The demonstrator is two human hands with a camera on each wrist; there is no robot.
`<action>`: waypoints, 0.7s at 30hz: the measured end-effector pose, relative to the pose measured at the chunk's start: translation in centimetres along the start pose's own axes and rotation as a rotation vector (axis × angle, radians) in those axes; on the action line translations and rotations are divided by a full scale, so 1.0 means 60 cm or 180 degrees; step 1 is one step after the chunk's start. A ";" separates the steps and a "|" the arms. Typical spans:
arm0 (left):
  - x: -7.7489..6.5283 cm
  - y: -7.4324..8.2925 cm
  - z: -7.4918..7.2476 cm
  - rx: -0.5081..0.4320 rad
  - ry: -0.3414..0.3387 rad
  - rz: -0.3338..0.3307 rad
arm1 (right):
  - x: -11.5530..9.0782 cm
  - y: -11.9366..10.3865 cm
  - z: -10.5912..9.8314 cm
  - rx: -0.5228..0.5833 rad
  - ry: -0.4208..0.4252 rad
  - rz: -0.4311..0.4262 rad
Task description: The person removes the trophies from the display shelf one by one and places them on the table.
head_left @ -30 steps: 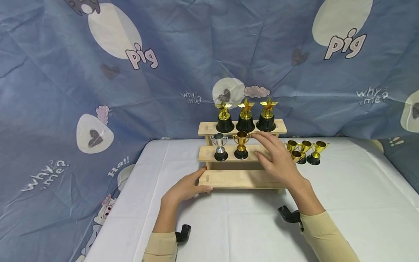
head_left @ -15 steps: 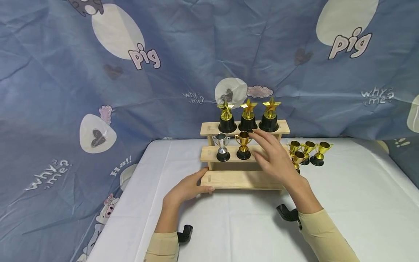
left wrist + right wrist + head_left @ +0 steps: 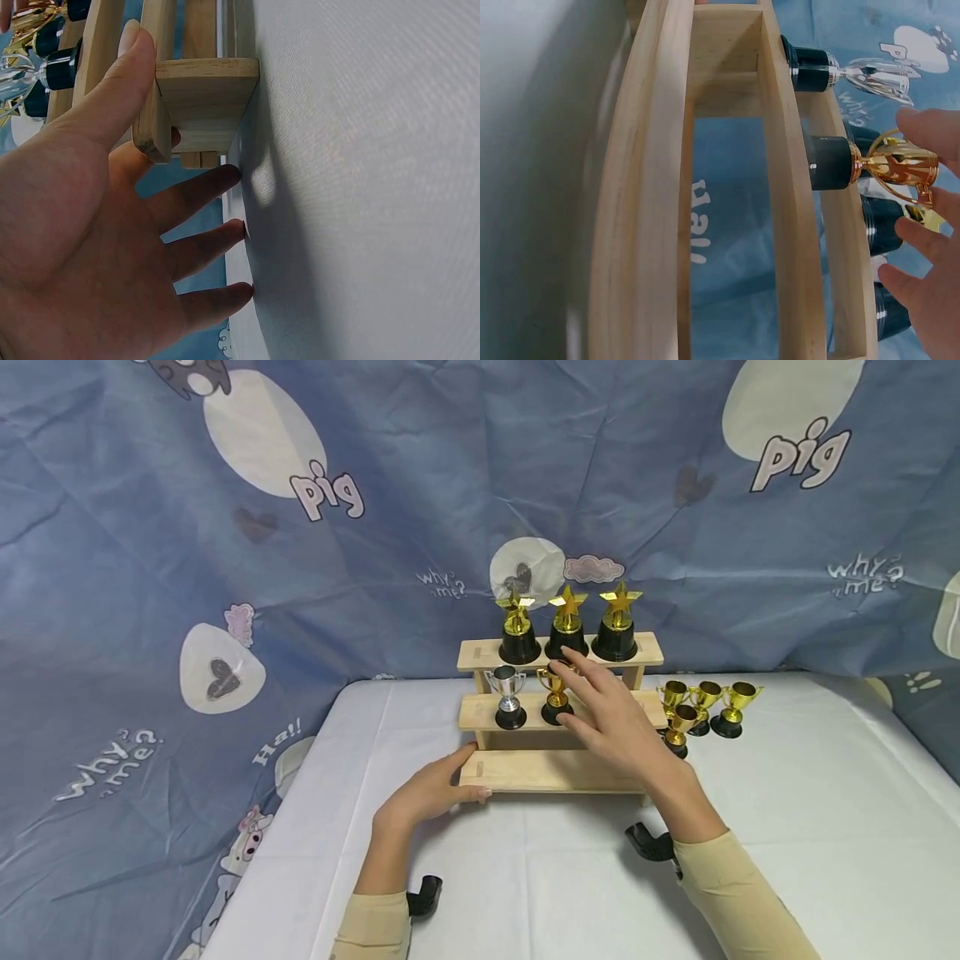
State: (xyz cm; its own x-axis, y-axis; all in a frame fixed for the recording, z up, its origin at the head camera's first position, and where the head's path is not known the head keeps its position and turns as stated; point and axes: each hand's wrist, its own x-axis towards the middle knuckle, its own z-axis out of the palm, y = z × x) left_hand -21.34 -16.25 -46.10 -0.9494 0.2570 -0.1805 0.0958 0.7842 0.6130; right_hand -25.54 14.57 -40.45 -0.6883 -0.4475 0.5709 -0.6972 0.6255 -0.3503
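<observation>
A three-tier wooden display stand (image 3: 555,770) stands on the white table. My left hand (image 3: 423,789) holds its lowest shelf at the left end, thumb on the board and index finger behind; the other fingers are spread in the left wrist view. My right hand (image 3: 618,727) is at the middle shelf, its fingers and thumb spread about a gold trophy cup (image 3: 900,163). Part of that cup is hidden by the fingers in the head view, and I cannot tell whether they touch it. A silver trophy cup (image 3: 507,693) stands to its left on the same shelf.
Three gold star trophies (image 3: 567,625) stand in a row on the top shelf. Several gold trophy cups (image 3: 738,706) stand on the white table (image 3: 795,827) right of the stand. A blue printed cloth (image 3: 405,468) hangs behind.
My right hand has moved left from beside the gold trophy cup to around it. My left hand stays on the stand's left end. The head view has shifted slightly.
</observation>
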 end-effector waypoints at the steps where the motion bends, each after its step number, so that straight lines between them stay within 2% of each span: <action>1: 0.000 -0.001 0.001 -0.0006 -0.0005 -0.0008 | 0.000 0.000 0.000 -0.0009 0.0001 -0.0001; 12: 0.002 -0.007 0.007 -0.0028 -0.0012 -0.0066 | -0.002 0.000 0.005 -0.0120 -0.0104 -0.0052; 21: 0.001 -0.002 0.001 -0.0028 -0.0003 -0.0058 | 0.002 -0.005 0.007 -0.0159 0.0086 -0.0080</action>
State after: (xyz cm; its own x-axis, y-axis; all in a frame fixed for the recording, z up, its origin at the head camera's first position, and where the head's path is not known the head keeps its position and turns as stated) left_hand -21.37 -16.32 -46.23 -0.9507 0.2434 -0.1924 0.0760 0.7838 0.6163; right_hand -25.50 14.03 -40.60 -0.6645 -0.4466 0.5992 -0.7029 0.6457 -0.2983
